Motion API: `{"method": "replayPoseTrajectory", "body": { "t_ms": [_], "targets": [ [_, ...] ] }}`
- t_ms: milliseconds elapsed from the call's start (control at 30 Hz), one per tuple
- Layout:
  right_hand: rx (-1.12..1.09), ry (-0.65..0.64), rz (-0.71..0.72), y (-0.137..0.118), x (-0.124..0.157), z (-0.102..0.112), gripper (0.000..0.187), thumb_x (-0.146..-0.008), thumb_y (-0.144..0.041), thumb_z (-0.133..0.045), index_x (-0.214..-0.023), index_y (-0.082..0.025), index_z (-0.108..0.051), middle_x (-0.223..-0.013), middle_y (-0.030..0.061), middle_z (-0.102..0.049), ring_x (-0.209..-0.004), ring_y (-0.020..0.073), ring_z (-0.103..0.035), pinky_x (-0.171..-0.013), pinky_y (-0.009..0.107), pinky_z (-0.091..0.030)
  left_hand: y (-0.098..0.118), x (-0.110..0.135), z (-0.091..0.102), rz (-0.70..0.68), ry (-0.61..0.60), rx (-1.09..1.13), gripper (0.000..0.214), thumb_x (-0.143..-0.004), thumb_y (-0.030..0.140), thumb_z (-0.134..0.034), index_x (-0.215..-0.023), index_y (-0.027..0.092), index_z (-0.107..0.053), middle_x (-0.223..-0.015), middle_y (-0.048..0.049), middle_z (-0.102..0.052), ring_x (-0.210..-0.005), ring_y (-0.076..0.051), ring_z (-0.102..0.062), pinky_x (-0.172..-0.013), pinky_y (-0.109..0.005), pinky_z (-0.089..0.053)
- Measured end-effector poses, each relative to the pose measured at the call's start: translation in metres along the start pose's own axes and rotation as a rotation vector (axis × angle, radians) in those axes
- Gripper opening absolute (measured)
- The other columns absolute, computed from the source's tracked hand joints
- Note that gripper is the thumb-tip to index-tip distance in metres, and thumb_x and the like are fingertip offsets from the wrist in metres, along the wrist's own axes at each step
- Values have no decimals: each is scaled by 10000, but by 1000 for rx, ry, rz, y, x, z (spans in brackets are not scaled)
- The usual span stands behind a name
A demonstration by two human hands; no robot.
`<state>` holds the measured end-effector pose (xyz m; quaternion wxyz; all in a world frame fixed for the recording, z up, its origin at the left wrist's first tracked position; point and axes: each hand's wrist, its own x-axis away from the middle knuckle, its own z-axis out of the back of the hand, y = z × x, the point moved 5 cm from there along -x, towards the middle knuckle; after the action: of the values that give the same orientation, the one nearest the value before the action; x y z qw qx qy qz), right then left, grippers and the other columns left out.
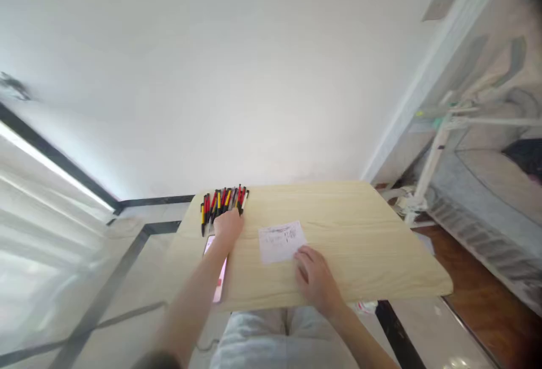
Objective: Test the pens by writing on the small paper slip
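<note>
My left hand [228,226] reaches over the near end of a row of pens [218,205] at the table's back left. Its fingers are curled down among the pens, and their tips are hidden, so what they grip cannot be made out. The pens have red, yellow, white and black barrels. Under my left forearm lies a phone [220,285] with a lit pinkish screen. A small white sheet of paper [275,244] with dark scribbles rests flat near the table's middle. My right hand [314,278] lies loosely bent, fingers apart, with fingertips on the paper's near right corner.
The light wooden table [372,233] stands against a white wall [262,75]. My lap [262,338] is at its front edge. To the right are a white metal stand [432,160] and a grey sofa [486,182]. A pale curtain [34,233] hangs at the left.
</note>
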<state>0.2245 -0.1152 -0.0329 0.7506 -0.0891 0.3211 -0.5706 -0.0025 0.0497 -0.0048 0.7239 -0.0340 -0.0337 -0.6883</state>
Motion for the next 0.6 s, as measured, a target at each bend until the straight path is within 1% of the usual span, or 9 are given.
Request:
{"method": "replayPoseTrajectory", "body": {
  "t_ms": [133, 267, 400, 500, 600],
  "targets": [
    [-9, 10, -8, 1, -3, 0, 284, -752, -115, -480, -1014, -183, -566, -1062, 82, -537, -1038, 222, -455, -930, 384, -353, 5, 0, 1, -21, -1, -22, 396, -822, 410, -330, -961, 129, -572, -860, -163, -663, -838, -288, -624, -667, -367, -448],
    [-17, 16, -22, 0, -4, 2, 303, -753, -106, -469, -1032, -186, -559, -1059, 83, -535, -1038, 219, -457, -934, 381, -350, 12, -1, -1, -30, 4, -30, 409, -834, 404, -309, -978, 121, -566, -879, -177, -657, -840, -295, -622, -668, -382, -446],
    [-28, 16, -20, 0, -3, 2, 273, -752, -106, -466, -989, -194, -569, -1037, 75, -540, -1025, 217, -464, -925, 378, -354, 15, -1, -4, -47, 5, -33, 373, -847, 339, -300, -980, 109, -563, -871, -183, -656, -838, -294, -624, -673, -388, -441],
    [-33, 14, -16, 0, -3, 1, 265, -751, -109, -464, -975, -201, -572, -1025, 73, -542, -1018, 219, -467, -917, 382, -357, 16, 2, -4, -73, 1, -36, 346, -848, 306, -315, -956, 104, -574, -866, -183, -658, -830, -278, -627, -681, -370, -437],
    [-35, 9, -14, 0, -3, 1, 266, -752, -106, -461, -974, -200, -571, -1028, 73, -539, -1020, 218, -465, -919, 384, -354, 17, 7, 0, -105, 3, -37, 309, -833, 293, -357, -908, 110, -594, -856, -168, -661, -832, -267, -625, -694, -350, -430]
  ]
}}
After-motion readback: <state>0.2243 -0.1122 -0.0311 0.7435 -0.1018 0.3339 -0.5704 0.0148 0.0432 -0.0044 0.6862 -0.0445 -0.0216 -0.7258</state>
